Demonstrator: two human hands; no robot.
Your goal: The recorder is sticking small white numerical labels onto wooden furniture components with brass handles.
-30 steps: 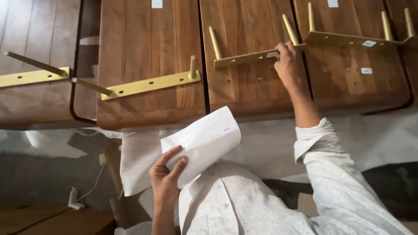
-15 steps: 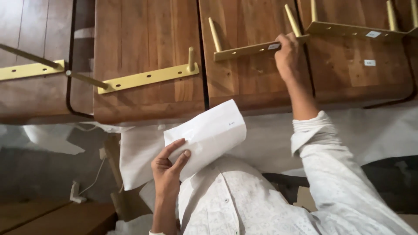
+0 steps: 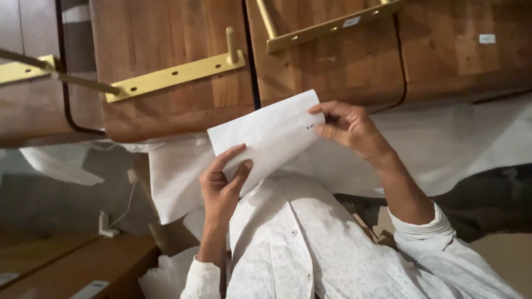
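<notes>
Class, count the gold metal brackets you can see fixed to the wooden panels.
3: one at the far left edge, one on the middle panel, one on the upper right panel. Others may lie outside the picture.

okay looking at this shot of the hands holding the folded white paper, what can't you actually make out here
Head view only:
- Small dark print on the folded white paper sheet: too small to read.
- Paper's lower edge: covered by the left hand.
- Its right corner: behind the right hand.
- Upper gold metal bracket on the brown wooden panels: cut off by the top edge.

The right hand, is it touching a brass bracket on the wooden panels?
No, the right hand holds the white paper sheet, below the brass bracket.
</notes>
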